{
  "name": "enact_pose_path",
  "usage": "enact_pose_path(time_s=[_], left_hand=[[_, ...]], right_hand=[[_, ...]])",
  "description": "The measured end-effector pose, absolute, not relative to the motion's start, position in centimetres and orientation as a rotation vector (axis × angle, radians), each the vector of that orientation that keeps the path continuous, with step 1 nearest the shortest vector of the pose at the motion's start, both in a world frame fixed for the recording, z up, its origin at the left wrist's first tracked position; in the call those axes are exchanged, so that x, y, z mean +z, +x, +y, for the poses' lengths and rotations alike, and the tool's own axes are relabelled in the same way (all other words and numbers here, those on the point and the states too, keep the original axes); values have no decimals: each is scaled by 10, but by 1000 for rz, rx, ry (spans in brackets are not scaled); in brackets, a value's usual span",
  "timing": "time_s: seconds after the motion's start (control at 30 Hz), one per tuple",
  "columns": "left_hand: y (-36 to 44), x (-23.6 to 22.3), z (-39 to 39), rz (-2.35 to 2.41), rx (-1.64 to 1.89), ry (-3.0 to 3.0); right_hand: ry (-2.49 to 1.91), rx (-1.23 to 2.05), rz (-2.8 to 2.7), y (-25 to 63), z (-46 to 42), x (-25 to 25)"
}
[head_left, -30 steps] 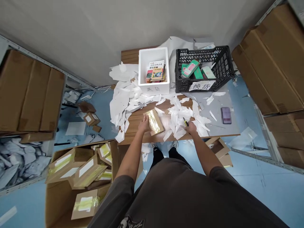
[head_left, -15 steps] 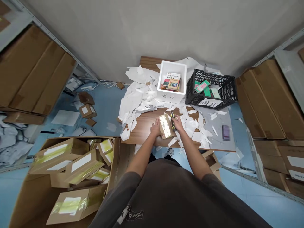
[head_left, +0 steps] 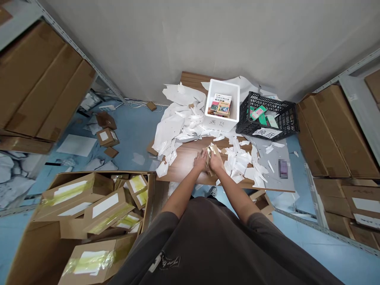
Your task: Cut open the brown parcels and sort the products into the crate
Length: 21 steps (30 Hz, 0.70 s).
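A small cardboard box [head_left: 209, 169] with shiny clear tape lies on the wooden table [head_left: 187, 158] in front of me. My left hand [head_left: 201, 160] grips its left side, fingers reaching over the top. Over the box's right part, my right hand [head_left: 215, 161] is closed close to the left fingers. The yellow and black utility knife that it held a moment ago is almost wholly covered by the hand; only a dark bit shows near the fingertips. Torn white paper [head_left: 237, 156] lies to the right of the box.
Behind stand a white foam box [head_left: 221, 124] with books and a black crate [head_left: 267, 136] with green packs. A big carton [head_left: 151, 194] of taped parcels is at my left. Shelves with cartons [head_left: 341, 130] flank both sides. More paper scraps [head_left: 169, 126] cover the table's left.
My right hand has moved from the box's right edge onto its top, beside my left hand. The knife, plain to see before, is now mostly hidden. The view has shifted slightly.
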<state>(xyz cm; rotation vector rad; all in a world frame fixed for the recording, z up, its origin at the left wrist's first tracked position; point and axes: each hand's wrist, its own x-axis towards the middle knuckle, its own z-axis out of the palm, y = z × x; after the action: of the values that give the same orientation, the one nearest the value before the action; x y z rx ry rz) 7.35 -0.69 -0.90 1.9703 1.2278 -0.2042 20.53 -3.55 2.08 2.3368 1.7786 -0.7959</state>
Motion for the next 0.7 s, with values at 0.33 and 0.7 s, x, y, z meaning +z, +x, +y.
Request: enact_pose_path(time_s=[0.33,0.7], left_hand=[[80,-7,-6,1263,-246,1927],[85,-3,-4,1273,-342,1966]], right_hand=[[2339,-848,1685,203,-39,23],[2225,-844,1707,201,-36,24]])
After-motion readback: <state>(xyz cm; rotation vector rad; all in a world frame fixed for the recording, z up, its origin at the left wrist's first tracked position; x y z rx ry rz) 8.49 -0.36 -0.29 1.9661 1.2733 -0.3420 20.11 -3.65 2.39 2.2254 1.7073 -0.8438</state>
